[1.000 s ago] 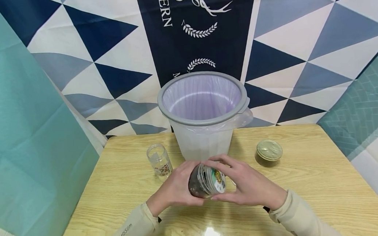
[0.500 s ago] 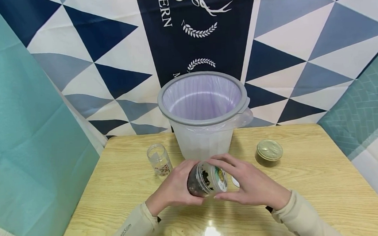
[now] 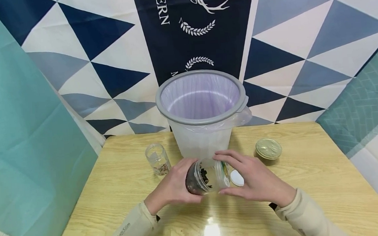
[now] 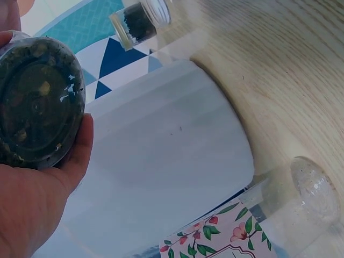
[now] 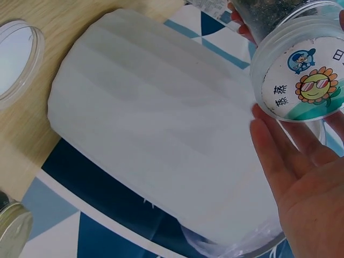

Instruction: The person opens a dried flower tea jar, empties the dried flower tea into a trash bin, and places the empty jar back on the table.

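My left hand (image 3: 176, 184) grips a clear plastic jar (image 3: 192, 181) of dark contents, tilted so its mouth faces right. In the left wrist view, the dark round base of that jar shows beside my curled fingers. My right hand (image 3: 254, 177) holds the jar's clear lid (image 3: 224, 174) by its edge, between the thumb and the fingers. The lid appears drawn off to the right of the mouth. Its round label, with a sunflower in sunglasses, faces the right wrist camera (image 5: 309, 80). Dark clumps are visible inside the jar near its mouth.
Behind the hands stands a white bin (image 3: 203, 139) with a grey rim and purple liner. Left of it is a clear, floral-labelled jar (image 3: 158, 159); to the right sits a gold-lidded jar (image 3: 268, 149). A round white-and-clear lid (image 3: 237, 178) lies beside my right hand.
My right hand has moved right with the lid, widening its distance from the jar. More of the jar's mouth and of the white lid on the table now shows.
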{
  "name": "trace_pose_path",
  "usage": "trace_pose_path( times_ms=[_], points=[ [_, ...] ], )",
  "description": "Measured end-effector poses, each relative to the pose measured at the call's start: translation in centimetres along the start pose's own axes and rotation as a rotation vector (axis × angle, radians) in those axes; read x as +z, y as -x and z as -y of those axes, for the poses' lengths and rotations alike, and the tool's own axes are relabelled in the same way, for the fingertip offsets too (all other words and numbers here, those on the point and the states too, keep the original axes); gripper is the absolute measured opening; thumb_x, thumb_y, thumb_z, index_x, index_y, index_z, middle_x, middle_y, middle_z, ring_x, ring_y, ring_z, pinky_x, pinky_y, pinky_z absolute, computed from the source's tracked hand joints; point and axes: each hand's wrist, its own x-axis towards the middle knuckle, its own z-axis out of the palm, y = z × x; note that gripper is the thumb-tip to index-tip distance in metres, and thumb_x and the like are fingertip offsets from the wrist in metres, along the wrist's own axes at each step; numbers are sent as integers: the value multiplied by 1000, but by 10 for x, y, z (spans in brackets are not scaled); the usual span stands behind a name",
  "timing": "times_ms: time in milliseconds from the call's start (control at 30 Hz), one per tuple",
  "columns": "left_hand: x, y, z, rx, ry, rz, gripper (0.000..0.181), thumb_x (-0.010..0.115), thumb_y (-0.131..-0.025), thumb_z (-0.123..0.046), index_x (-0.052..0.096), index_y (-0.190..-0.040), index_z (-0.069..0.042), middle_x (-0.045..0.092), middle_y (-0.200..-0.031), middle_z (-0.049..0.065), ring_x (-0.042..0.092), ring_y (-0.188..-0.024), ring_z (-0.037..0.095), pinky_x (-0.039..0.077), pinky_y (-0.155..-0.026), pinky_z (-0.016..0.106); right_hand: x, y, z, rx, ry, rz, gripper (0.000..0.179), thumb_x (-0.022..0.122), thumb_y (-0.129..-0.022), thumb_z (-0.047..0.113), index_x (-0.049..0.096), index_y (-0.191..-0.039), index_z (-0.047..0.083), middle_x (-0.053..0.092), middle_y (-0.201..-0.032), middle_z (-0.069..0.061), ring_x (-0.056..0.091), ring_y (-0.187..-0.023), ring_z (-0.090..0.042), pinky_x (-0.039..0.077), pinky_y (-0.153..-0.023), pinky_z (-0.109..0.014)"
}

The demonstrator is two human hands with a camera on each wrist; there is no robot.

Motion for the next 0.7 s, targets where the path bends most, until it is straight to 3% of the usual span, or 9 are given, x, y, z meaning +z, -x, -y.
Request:
trace_pose_path(
  times_ms=[167,467,700],
  points=[
    [-1,0,0,18,-4,-15,92,97,-55,-29,56,-136,-10,65,-123,4,62,-111,16,57,-95,35,-1,2,-4,7,-18,-30,85,89,-77,50,56,-145,12,57,-144,-2,62,-126,-22,55,-100,-43],
    [-7,5,3,-16,-19,-17,93,97,-56,-31,57,-136,-7,64,-124,3,62,-112,16,57,-96,38,-1,2,-10,20,-70,-85,91,96,-70,31,51,-145,6,61,-139,-6,62,-121,-23,51,-101,-37],
    [-6,3,2,-17,-16,-9,92,97,-56,-29,57,-137,-12,65,-125,2,61,-113,16,56,-97,36,-8,12,-13,113,-16,-67,100,99,-65,27,50,-151,14,57,-138,0,59,-121,-18,53,-96,-38]
  ],
)
